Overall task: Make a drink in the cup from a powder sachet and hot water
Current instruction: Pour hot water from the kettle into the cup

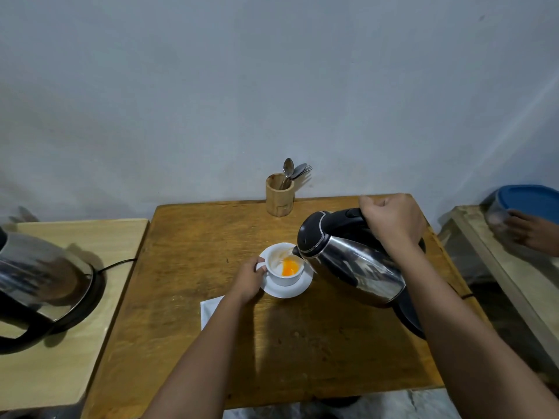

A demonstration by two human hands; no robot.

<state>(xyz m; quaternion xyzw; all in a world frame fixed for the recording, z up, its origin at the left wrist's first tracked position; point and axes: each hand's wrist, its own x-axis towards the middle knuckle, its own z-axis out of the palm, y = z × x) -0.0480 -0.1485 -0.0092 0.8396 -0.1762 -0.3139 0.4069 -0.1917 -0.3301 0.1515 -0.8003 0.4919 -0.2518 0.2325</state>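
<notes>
A white cup (pixel 282 278) stands on a white saucer (pixel 298 290) in the middle of the brown wooden table (pixel 187 237). Orange liquid and pale powder show inside the cup. My left hand (pixel 249 279) grips the cup's handle. My right hand (pixel 391 220) holds the black handle of a steel kettle (pixel 351 261), which is tilted with its spout over the cup's right rim. A thin stream runs from the spout into the cup. A white sachet or paper (pixel 208 309) lies partly under my left forearm.
A wooden holder with spoons and a fork (pixel 279 198) stands at the table's back edge. The kettle's black base (pixel 408 316) sits at the right. A second kettle (pixel 39 285) occupies the left table. Another person's hand (pixel 529 231) holds a blue-lidded container (pixel 526 204) at far right.
</notes>
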